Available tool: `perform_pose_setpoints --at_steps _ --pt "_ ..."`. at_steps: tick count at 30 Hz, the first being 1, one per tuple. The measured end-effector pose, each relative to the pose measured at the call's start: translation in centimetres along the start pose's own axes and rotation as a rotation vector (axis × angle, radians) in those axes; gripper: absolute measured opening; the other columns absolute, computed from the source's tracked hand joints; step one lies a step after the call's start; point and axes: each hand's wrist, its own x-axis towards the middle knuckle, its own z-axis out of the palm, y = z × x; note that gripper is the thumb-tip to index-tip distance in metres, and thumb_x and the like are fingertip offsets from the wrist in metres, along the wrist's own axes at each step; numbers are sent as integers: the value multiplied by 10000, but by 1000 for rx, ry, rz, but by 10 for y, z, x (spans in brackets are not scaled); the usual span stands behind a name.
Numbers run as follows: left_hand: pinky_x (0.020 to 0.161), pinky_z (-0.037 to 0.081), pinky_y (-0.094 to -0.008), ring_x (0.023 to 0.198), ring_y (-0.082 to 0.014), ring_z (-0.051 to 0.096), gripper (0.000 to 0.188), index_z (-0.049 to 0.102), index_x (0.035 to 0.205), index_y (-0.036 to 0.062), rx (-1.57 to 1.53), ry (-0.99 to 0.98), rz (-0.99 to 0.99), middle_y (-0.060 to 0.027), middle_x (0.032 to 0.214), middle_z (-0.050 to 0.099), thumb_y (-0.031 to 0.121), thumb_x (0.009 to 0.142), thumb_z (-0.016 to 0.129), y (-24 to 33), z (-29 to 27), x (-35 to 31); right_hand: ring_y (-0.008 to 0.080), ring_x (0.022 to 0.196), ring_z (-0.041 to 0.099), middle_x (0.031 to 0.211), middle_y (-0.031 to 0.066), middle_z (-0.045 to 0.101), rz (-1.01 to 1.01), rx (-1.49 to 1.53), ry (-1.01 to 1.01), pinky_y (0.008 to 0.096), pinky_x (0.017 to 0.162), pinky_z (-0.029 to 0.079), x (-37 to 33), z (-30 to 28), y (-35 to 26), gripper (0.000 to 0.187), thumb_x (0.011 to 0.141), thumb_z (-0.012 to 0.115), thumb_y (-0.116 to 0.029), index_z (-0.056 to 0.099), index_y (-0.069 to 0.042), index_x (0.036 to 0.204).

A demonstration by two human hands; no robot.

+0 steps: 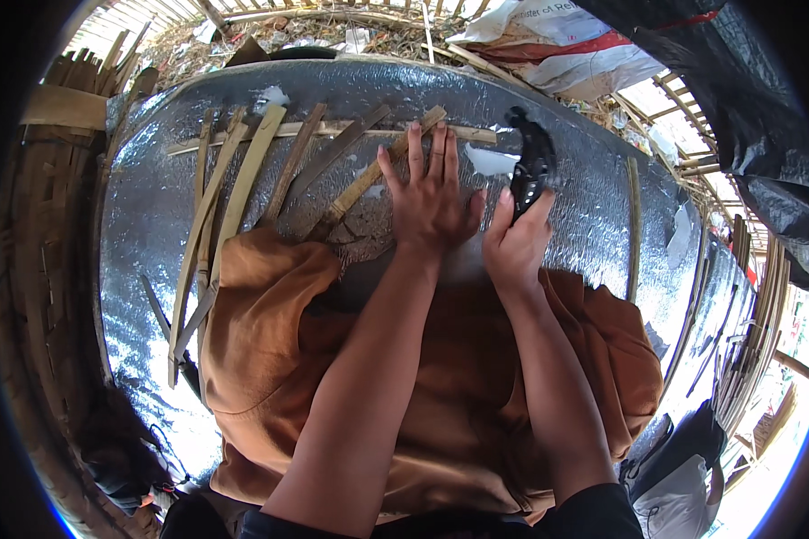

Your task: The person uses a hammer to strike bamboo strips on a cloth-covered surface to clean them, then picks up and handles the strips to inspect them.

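1. My left hand (pixel 430 193) is spreading its released fingers over the upper end of a slat (pixel 368 182) and a crosspiece (pixel 310 129).
2. My right hand (pixel 517 238) is grasping a black tool (pixel 532 157) over the silvery mat (pixel 593 207), just right of the left hand.
3. Other slats (pixel 261 162) are lying leftward across the crosspiece.
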Motion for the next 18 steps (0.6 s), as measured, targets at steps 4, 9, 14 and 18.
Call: perform_pose_setpoints --at_steps 4,9,14,18 --pt "1202 16 -716 1591 -338 39 854 243 1620 51 26 6 0 -51 1714 189 566 961 420 -1 1 -3 477 698 687 761 275 670 90 -191 -235 536 549 551 9 6 8 291 1008 584 -178 466 32 1172" --pt "1203 14 -715 1592 -337 40 856 244 1622 55 25 -3 13 -46 1717 182 566 959 421 -1 4 -3 479 678 687 726 260 663 -13 7 -38 540 545 533 -1 14 18 355 1016 575 -185 451 72 1229" --pt "1185 65 -739 1580 -363 105 887 276 1606 44 3 71 34 -63 1697 235 569 929 505 2 6 -3 504 679 666 742 303 650 48 123 124 563 535 513 -6 11 21 357 1018 559 -167 430 73 1249" --pt "1186 65 -737 1581 -377 84 869 283 1602 44 5 67 22 -67 1695 238 570 941 484 -3 6 -6 522 729 667 808 324 656 103 -79 -100 582 558 523 -2 9 16 368 1018 550 -162 409 53 1281"
